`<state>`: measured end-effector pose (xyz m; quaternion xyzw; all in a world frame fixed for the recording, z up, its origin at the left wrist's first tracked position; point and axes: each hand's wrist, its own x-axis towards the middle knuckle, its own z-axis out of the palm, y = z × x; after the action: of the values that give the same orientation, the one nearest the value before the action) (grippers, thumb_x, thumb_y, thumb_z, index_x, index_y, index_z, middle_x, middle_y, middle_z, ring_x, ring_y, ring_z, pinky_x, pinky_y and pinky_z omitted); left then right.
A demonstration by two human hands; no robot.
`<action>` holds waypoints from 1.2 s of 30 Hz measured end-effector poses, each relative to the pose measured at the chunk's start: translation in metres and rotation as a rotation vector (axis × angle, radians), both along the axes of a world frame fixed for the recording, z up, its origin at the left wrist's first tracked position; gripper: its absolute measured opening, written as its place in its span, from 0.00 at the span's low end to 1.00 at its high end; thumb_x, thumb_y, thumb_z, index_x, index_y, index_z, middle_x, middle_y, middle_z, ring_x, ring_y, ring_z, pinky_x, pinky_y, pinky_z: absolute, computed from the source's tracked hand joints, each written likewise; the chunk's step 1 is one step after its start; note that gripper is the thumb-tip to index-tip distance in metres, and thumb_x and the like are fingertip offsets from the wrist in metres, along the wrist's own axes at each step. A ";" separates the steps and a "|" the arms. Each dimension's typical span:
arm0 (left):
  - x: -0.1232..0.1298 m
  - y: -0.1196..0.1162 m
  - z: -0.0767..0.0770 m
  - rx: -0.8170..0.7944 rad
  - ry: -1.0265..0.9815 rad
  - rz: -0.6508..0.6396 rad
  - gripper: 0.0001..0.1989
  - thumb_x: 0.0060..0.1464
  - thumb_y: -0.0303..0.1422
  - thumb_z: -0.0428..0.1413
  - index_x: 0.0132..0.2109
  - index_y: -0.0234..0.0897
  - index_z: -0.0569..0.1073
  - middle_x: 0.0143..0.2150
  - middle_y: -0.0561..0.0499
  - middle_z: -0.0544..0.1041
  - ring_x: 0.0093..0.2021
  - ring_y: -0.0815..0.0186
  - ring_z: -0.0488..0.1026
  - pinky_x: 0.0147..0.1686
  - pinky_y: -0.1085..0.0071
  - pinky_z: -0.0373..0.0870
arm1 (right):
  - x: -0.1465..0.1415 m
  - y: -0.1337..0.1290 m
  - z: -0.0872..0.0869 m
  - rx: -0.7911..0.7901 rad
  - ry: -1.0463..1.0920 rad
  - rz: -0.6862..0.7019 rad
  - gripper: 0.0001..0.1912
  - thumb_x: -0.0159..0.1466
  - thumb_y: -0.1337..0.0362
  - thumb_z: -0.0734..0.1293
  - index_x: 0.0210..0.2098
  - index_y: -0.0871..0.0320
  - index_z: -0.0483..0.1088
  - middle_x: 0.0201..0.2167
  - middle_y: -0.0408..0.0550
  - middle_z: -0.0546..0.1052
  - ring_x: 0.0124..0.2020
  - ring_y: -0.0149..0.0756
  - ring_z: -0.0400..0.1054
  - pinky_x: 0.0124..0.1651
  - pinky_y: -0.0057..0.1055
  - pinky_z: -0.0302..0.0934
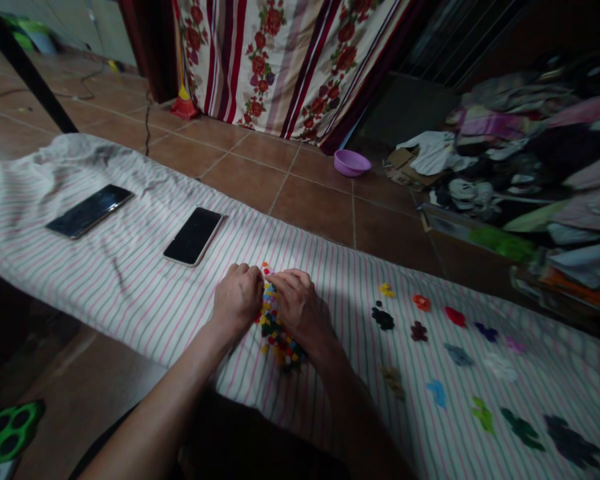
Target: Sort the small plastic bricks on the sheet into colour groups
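A heap of small multicoloured pieces (275, 333) lies on the striped cloth (295, 250) between my hands. My left hand (237, 297) rests at the heap's left side with its fingers curled in. What it holds, if anything, is hidden. From the right, my right hand (300, 303) reaches over the heap, fingers drawn together and tips close to my left hand. Whatever is in its pinch is too small to name. A few orange and red pieces (266, 268) show just beyond the fingertips. Sorted by colour, small piles such as black (383, 319) and red (455, 317) lie to the right.
Two phones, one farther left (90, 211) and one nearer (194, 237), lie on the cloth. Beyond its edge, a purple basin (351, 163) stands on the tiled floor, near heaped clothes (505, 153). A floral curtain (275, 60) hangs behind.
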<state>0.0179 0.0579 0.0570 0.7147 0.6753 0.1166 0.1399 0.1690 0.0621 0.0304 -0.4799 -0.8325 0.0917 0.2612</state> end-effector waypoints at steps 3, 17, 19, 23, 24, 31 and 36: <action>-0.001 0.000 -0.001 0.005 -0.015 -0.001 0.11 0.61 0.32 0.44 0.40 0.38 0.72 0.39 0.47 0.74 0.44 0.62 0.68 0.41 0.69 0.65 | -0.001 0.001 0.000 0.010 0.031 -0.007 0.17 0.67 0.69 0.58 0.48 0.53 0.74 0.43 0.49 0.78 0.48 0.42 0.63 0.54 0.43 0.61; 0.001 0.004 -0.005 0.001 -0.052 -0.038 0.14 0.62 0.33 0.44 0.41 0.38 0.74 0.39 0.47 0.75 0.44 0.61 0.68 0.43 0.68 0.65 | -0.006 0.007 -0.007 0.039 -0.012 -0.089 0.12 0.66 0.67 0.62 0.43 0.52 0.76 0.36 0.49 0.77 0.43 0.42 0.63 0.48 0.39 0.61; 0.002 0.004 -0.003 -0.008 -0.059 -0.045 0.13 0.62 0.33 0.44 0.41 0.38 0.74 0.40 0.47 0.75 0.44 0.61 0.68 0.43 0.68 0.65 | -0.007 0.007 -0.005 0.034 -0.021 -0.084 0.11 0.65 0.68 0.62 0.42 0.53 0.75 0.36 0.49 0.77 0.43 0.42 0.63 0.48 0.39 0.61; 0.004 0.003 0.000 -0.014 -0.042 -0.060 0.13 0.62 0.32 0.44 0.40 0.37 0.74 0.39 0.46 0.75 0.43 0.61 0.69 0.43 0.67 0.65 | -0.006 0.009 -0.002 0.015 -0.006 -0.067 0.09 0.65 0.69 0.61 0.38 0.54 0.74 0.36 0.48 0.76 0.43 0.41 0.64 0.49 0.39 0.61; 0.005 0.003 0.000 -0.009 -0.037 -0.066 0.14 0.62 0.32 0.44 0.40 0.37 0.74 0.39 0.46 0.75 0.42 0.61 0.68 0.43 0.67 0.65 | -0.006 0.009 -0.001 0.011 0.005 -0.065 0.09 0.65 0.69 0.61 0.37 0.54 0.73 0.36 0.48 0.76 0.43 0.41 0.64 0.50 0.39 0.61; 0.003 0.002 -0.005 0.035 -0.036 -0.096 0.14 0.62 0.33 0.44 0.41 0.38 0.74 0.39 0.47 0.75 0.43 0.61 0.68 0.43 0.67 0.65 | -0.005 0.008 0.000 0.020 0.098 -0.044 0.07 0.65 0.68 0.61 0.35 0.54 0.70 0.34 0.47 0.75 0.44 0.41 0.66 0.49 0.38 0.62; 0.003 0.002 -0.003 0.029 -0.038 -0.102 0.13 0.61 0.32 0.45 0.41 0.38 0.75 0.38 0.47 0.75 0.42 0.62 0.68 0.43 0.68 0.65 | 0.001 0.008 -0.001 0.073 0.131 -0.044 0.09 0.67 0.66 0.60 0.41 0.55 0.72 0.37 0.49 0.76 0.43 0.40 0.67 0.49 0.38 0.63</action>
<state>0.0212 0.0601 0.0536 0.7477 0.6337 0.1324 0.1480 0.1697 0.0702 0.0290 -0.4810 -0.8058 0.0866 0.3343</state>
